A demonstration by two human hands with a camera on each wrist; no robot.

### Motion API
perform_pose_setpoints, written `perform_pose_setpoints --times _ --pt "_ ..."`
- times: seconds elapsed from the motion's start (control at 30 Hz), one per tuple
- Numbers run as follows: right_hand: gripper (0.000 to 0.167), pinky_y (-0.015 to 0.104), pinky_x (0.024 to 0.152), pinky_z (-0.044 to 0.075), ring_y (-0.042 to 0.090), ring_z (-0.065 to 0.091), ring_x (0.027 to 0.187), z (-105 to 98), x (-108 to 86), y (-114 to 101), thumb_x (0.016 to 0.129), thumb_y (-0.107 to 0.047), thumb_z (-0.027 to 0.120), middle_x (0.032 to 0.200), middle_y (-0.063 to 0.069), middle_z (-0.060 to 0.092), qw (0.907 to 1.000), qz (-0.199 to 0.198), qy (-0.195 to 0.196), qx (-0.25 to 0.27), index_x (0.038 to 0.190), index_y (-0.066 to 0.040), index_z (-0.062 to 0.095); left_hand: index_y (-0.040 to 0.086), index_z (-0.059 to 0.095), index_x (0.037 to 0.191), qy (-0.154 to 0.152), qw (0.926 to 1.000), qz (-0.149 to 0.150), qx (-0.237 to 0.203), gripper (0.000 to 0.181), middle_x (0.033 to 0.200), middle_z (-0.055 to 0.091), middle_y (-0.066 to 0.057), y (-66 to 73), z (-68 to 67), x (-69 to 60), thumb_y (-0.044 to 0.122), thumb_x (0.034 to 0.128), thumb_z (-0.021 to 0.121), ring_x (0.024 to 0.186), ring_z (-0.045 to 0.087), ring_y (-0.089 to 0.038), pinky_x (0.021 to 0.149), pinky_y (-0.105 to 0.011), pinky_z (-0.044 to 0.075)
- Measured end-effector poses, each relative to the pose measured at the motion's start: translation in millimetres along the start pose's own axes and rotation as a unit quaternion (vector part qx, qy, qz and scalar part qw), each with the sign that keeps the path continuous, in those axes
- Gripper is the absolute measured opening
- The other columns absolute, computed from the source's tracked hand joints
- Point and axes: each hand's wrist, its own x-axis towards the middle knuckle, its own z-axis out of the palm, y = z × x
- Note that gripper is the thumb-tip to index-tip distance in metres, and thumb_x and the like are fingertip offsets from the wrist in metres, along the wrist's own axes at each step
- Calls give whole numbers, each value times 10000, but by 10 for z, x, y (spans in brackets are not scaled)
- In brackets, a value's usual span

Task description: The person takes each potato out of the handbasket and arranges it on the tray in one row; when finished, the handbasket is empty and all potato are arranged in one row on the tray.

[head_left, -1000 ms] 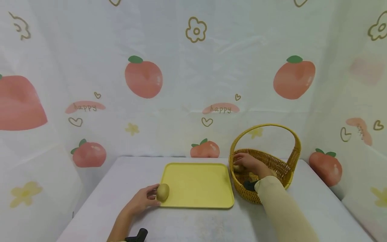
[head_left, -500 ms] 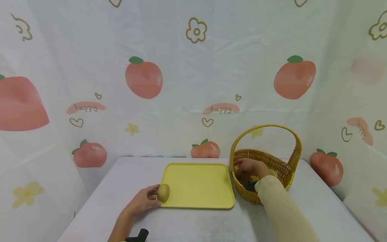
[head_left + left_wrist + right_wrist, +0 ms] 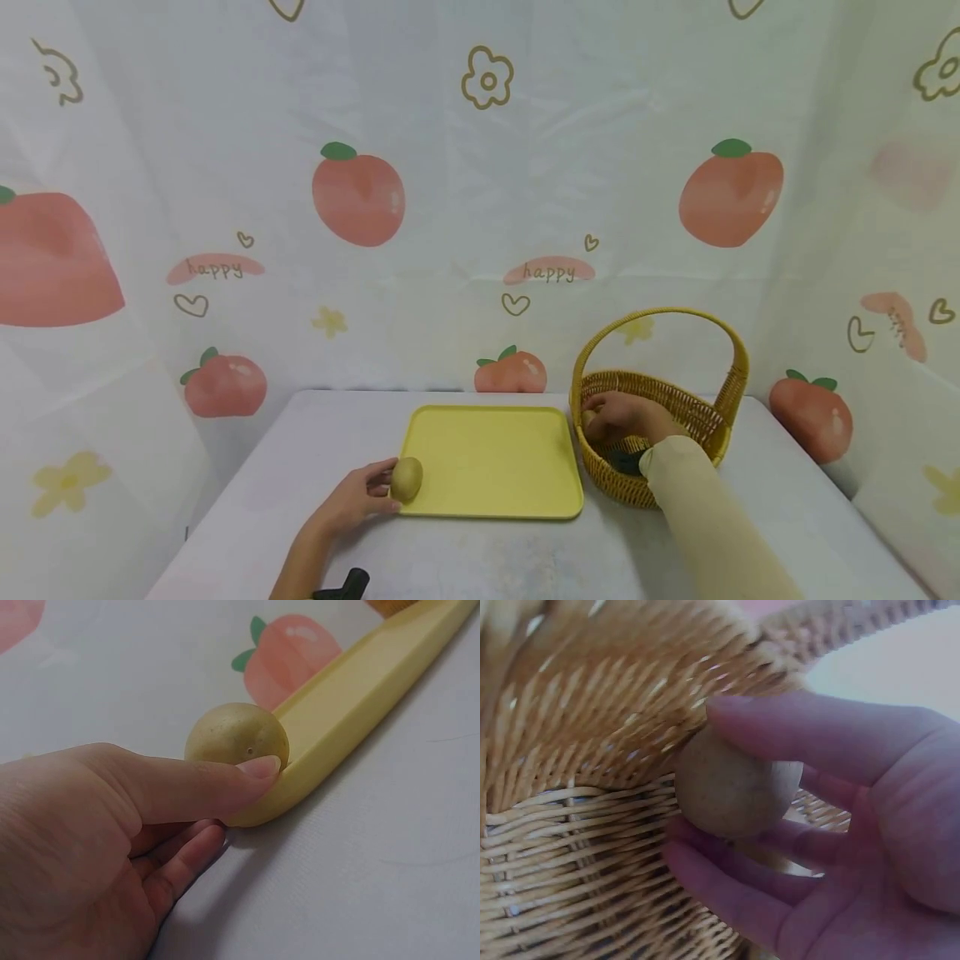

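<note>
My left hand (image 3: 356, 498) is at the near left corner of the yellow tray (image 3: 495, 467), its thumb and fingers around a potato (image 3: 407, 479) there. In the left wrist view the thumb (image 3: 210, 787) crosses the potato's lower side beside the tray rim; the index finger is mostly hidden. My right hand (image 3: 626, 415) reaches into the wicker basket (image 3: 723, 433) and grips another potato (image 3: 731, 784) between thumb and fingers near the woven wall. Beneath those fingers, part of a further pale object (image 3: 769, 859) shows, largely covered.
The basket's tall arched handle (image 3: 660, 311) rises over my right wrist. The basket stands just right of the tray on a white-covered table (image 3: 337, 433). A white curtain (image 3: 450, 317) printed with peaches hangs behind and at both sides.
Inside the basket, my right hand has shifted slightly and its fingers have closed around the potato. The left hand and its potato stay at the tray corner.
</note>
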Motion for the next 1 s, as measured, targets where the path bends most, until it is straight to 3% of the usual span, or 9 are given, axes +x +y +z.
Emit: perform_pose_setpoints --times 0.27,0.4,0.53,0.77,1.0 --pt "536 379 755 537 212 568 787 -145 -119 20 815 24 667 874 116 558 9976 -515 -294 343 1302 96 453 -121 413 1393 -5 9999 126 -30 794 1270 556 -276 -4 -18 20 97 751 828 1114 590 -391 936 -447 509" --pt "529 326 665 495 168 507 702 -212 -215 27 832 -37 694 839 65 561 9979 -643 -117 -40 1319 45 503 -139 407 1385 -28 9999 162 -47 800 1256 563 -282 -18 -7 21 81 743 830 1098 601 -387 925 -436 518" --pt "535 348 650 505 169 511 713 -242 -295 16 858 -117 715 936 83 566 9965 -752 55 -353 1341 5 519 -139 408 1384 -10 9999 87 -98 800 1257 565 -281 -6 0 4 70 737 830 1103 600 -390 928 -440 516" --pt "592 505 824 556 264 614 868 -210 -457 -17 872 -66 677 1102 210 501 9939 -1094 -94 -44 1373 108 414 -109 432 1387 76 9999 -109 -5 800 1250 581 -246 20 10 4 93 729 840 1112 596 -378 937 -438 510" --pt "523 475 760 570 263 586 859 -82 -639 -97 844 -77 725 1099 210 501 9827 -1712 448 -550 1291 75 500 -121 423 1386 54 9999 -81 -28 798 1258 572 -261 7 9 10 75 732 835 1110 598 -380 934 -437 512"
